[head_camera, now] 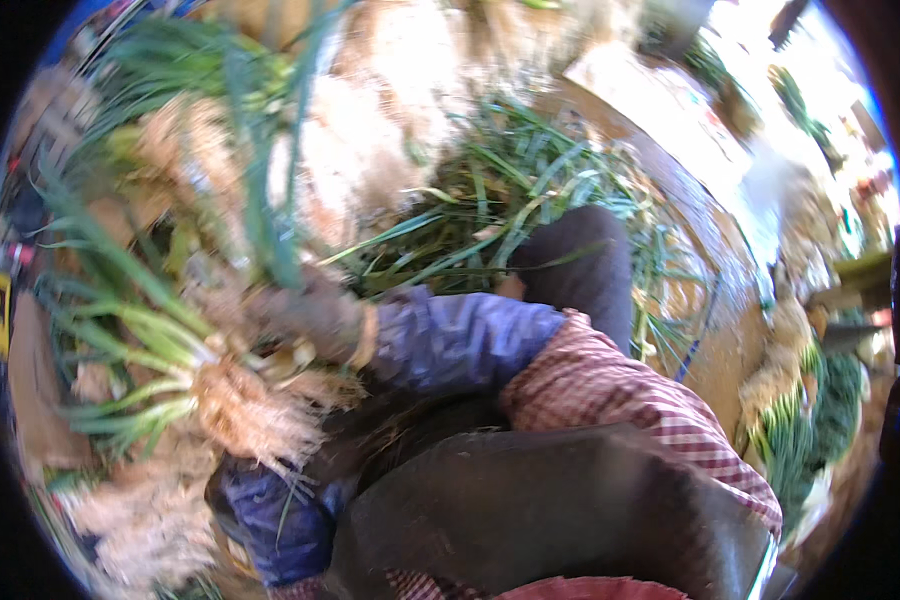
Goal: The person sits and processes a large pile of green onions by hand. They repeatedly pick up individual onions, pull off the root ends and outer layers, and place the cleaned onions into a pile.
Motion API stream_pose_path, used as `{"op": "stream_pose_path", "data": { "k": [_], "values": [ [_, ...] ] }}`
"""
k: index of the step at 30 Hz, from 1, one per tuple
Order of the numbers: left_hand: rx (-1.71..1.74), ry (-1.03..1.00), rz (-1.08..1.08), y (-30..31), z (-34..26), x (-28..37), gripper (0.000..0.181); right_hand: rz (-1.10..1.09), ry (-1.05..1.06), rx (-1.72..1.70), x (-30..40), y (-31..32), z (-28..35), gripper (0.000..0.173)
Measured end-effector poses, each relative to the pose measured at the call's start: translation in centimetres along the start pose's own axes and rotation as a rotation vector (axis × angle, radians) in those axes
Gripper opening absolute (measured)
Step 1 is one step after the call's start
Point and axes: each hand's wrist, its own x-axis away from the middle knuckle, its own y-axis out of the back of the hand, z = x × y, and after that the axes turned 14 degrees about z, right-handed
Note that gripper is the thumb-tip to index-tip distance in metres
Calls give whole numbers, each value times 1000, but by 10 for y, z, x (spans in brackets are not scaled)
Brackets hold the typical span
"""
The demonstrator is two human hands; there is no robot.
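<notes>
My right hand [311, 315], in a dark covering and blurred by motion, is closed around upright green onion leaves [276, 240]. Just below and left of it is a bunch of green onions [202, 367], its pale stems and leaves fanning left and its tangled tan roots [251, 412] facing me. My left hand is hidden behind those roots; only its blue sleeve [277, 517] shows at lower left. Small pale scraps [300, 352] lie between my right hand and the roots.
A heap of loose green leaves [487, 195] lies beyond my dark-clad knee [577, 262]. More rooted onions [195, 135] are piled at upper left, with pale roots [150, 525] at lower left. Bundled onions [787, 442] lie at right, past a wet brown floor [735, 330]. A dark apron [525, 510] covers my lap.
</notes>
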Motion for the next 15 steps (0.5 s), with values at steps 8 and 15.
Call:
{"op": "stream_pose_path", "data": {
  "k": [8, 15],
  "values": [
    [172, 14, 47, -38, -23, -5, 50, -729, 179, 796, 47, 132, 101, 34],
    [263, 66, 71, -40, -14, -5, 49, -84, -892, 1694, 69, 73, 116, 35]
  ]
}}
